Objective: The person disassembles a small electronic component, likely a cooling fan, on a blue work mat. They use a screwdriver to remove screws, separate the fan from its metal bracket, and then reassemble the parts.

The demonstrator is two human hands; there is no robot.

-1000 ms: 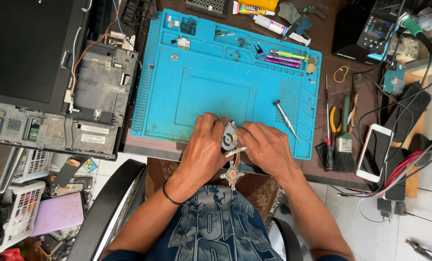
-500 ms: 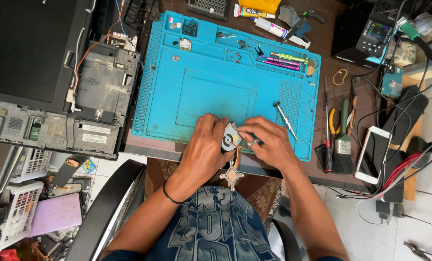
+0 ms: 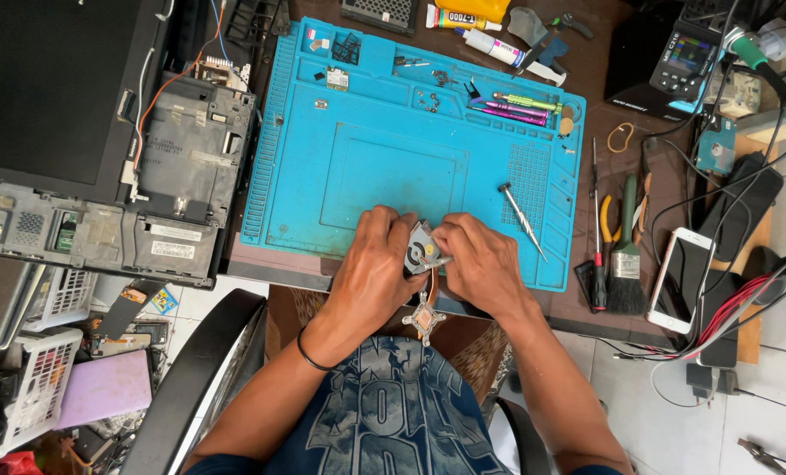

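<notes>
I hold a small laptop cooling fan (image 3: 426,249) between both hands at the near edge of the blue repair mat (image 3: 393,158). Its copper heat pipe (image 3: 430,290) runs from the fan straight toward me, past the desk's near edge, ending in a cross-shaped mounting bracket (image 3: 424,320) over my lap. My left hand (image 3: 371,264) grips the fan's left side; my right hand (image 3: 481,259) pinches its right side, fingers curled tight. A screwdriver (image 3: 522,220) lies on the mat just right of my right hand.

floor: white tiles (image 3: 767,400) | desk: brown (image 3: 609,114) | chair: black armrest (image 3: 195,387)
</notes>
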